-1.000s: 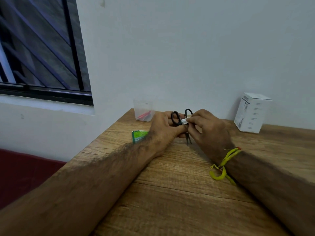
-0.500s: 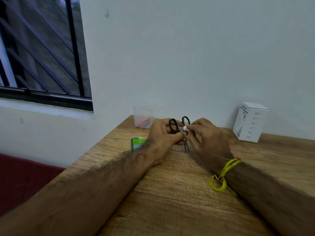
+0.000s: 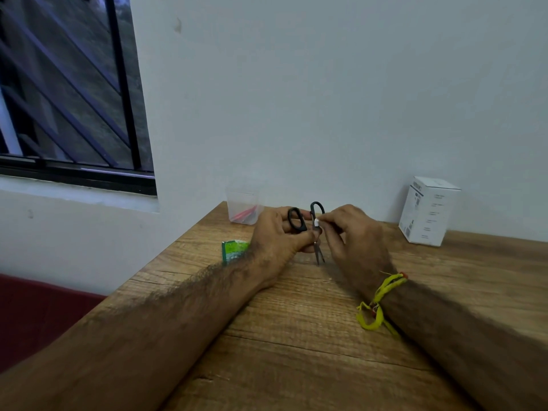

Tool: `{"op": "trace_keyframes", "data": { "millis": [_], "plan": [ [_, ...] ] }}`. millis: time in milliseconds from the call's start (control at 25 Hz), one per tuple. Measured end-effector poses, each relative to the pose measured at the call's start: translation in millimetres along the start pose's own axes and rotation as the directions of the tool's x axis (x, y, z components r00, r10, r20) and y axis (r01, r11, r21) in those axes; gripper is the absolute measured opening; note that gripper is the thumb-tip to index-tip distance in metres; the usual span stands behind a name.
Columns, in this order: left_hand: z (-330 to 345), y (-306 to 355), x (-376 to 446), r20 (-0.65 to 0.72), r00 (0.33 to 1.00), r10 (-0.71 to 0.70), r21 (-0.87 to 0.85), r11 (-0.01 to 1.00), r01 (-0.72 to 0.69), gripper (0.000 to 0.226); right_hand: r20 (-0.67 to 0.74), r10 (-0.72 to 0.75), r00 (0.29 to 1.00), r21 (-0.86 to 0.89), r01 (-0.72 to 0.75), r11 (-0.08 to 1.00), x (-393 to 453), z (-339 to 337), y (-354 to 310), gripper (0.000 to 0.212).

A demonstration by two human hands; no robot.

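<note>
The wooden table [image 3: 296, 366] is the biggest thing here, and the scissors [image 3: 302, 226] stand on it near its far edge, by the white wall. Their tips point down and touch the wood. Their black rings point up.

A white box [image 3: 427, 212] stands well to the right of the scissors.

The left hand [image 3: 275, 238] is just left of the scissors. Its fingers curl round the scissors below the rings and hold them up. The right hand [image 3: 353, 232] is just right of the scissors. Its thumb and finger pinch a small white bit. A yellow thread band [image 3: 382, 298] is tied on that wrist, nearer to the person than the scissors.

A clear cup [image 3: 243, 207] with something red in it sits to the left of the scissors, close to the wall. A green packet [image 3: 232, 250] lies left of the scissors too, a little nearer to the person.

The white bit [image 3: 316, 223] is the smallest thing. It touches the scissors just under the right ring.

I think the job is in the middle. The scissors are picked up and held, and the white bit is at the scissors. I cannot tell if it is going on or coming off. Finishing with the white bit and putting the scissors down looks left to do.
</note>
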State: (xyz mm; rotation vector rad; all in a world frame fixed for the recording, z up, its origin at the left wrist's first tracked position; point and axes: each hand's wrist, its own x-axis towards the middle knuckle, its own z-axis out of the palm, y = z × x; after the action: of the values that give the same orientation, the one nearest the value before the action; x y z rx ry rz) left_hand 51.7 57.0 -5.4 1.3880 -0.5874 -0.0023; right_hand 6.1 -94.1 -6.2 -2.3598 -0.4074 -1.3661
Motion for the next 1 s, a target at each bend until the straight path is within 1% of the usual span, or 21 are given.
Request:
{"op": "trace_keyframes", "data": {
  "millis": [280,400,680,880,1000],
  "plan": [
    [0.7,0.5,0.2,0.038,0.999,0.014,0.024,1.0,-0.015,0.023,-0.105,0.077,0.991,0.007,-0.077,0.997,1.9,-0.3,2.0,0.004],
    [1.5,-0.2,0.1,0.056,0.998,0.015,0.027,0.999,-0.017,0.025,-0.116,0.084,0.99,-0.011,-0.085,0.996,2.1,0.5,1.6,0.004],
    [3.2,-0.6,1.2,0.109,0.994,0.009,0.061,0.998,-0.016,0.029,-0.199,0.112,0.974,0.049,-0.104,0.993,5.3,1.1,2.4,0.004],
    [3.6,-0.4,1.3,0.111,0.994,0.011,0.083,0.996,-0.021,0.029,-0.171,0.077,0.982,0.055,-0.068,0.996,6.6,0.3,0.7,0.003],
    [3.4,-0.7,1.5,0.104,0.994,0.01,0.086,0.996,-0.019,0.028,-0.142,0.108,0.984,0.036,-0.104,0.994,5.3,0.8,1.5,0.004]
  ]
}}
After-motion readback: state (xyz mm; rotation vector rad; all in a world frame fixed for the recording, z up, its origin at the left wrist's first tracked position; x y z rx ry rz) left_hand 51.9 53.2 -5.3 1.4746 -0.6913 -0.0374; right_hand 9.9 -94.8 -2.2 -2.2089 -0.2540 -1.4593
